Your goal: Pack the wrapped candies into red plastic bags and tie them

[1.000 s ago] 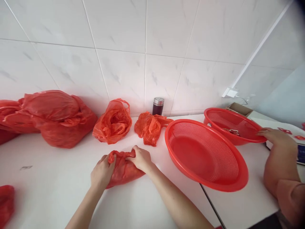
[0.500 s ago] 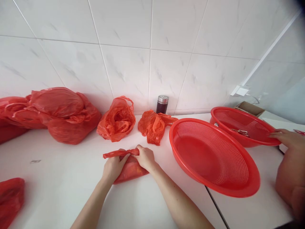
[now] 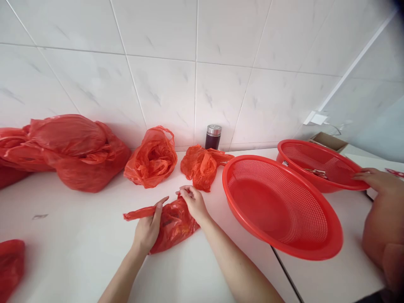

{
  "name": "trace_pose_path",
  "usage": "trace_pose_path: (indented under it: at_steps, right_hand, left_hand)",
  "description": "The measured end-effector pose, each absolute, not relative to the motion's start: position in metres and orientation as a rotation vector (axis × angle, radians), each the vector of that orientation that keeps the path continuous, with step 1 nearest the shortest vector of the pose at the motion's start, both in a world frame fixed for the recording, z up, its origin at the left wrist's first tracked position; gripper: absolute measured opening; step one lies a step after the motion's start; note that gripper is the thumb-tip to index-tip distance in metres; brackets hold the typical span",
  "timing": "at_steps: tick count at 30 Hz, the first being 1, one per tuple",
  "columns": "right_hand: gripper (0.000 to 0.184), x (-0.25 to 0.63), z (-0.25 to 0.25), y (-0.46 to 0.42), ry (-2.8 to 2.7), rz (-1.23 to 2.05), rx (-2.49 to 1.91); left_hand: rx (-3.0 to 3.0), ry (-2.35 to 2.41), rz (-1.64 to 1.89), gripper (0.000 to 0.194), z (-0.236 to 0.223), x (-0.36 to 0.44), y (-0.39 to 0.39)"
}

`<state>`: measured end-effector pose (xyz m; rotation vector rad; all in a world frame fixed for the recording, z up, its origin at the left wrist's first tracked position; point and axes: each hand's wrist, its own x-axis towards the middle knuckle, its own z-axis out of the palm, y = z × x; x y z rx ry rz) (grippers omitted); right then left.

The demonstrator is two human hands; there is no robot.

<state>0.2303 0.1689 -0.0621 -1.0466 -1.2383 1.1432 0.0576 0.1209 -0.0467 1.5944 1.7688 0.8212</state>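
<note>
In front of me on the white table lies a red plastic bag (image 3: 176, 223) with something inside that I cannot make out. My left hand (image 3: 148, 227) is closed around its left side, thumb up, and a twisted strip of the bag sticks out to the left past the hand. At the bag's upper right, my right hand (image 3: 195, 204) pinches the plastic between thumb and fingers. Just behind the hands sit a crumpled red bag (image 3: 202, 166) and a looser, bunched red bag (image 3: 151, 162).
A large red colander (image 3: 261, 210) stands to my right, a second colander (image 3: 293, 153) behind it with another person's hand (image 3: 375, 179) on its rim. Full red bags (image 3: 85, 155) are piled at left. A dark flask (image 3: 213, 136) stands by the tiled wall.
My hands have moved apart. The right hand has lifted slightly and turned; the left has shifted left and down with the twisted strip. More of the bag's top now shows.
</note>
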Motion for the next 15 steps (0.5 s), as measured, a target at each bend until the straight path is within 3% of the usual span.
trace_pose_path:
  at_steps: [11, 15]
  right_hand:
    - [0.021, 0.241, -0.072, 0.185, -0.968, 1.154, -1.082]
    - [0.021, 0.239, -0.068, 0.182, -0.974, 1.183, -1.019]
  left_hand:
    - [1.153, 1.884, 0.986, 0.048, -0.032, 0.051, 0.05]
    - [0.915, 1.8, 1.013, 0.054, -0.032, 0.019, 0.054]
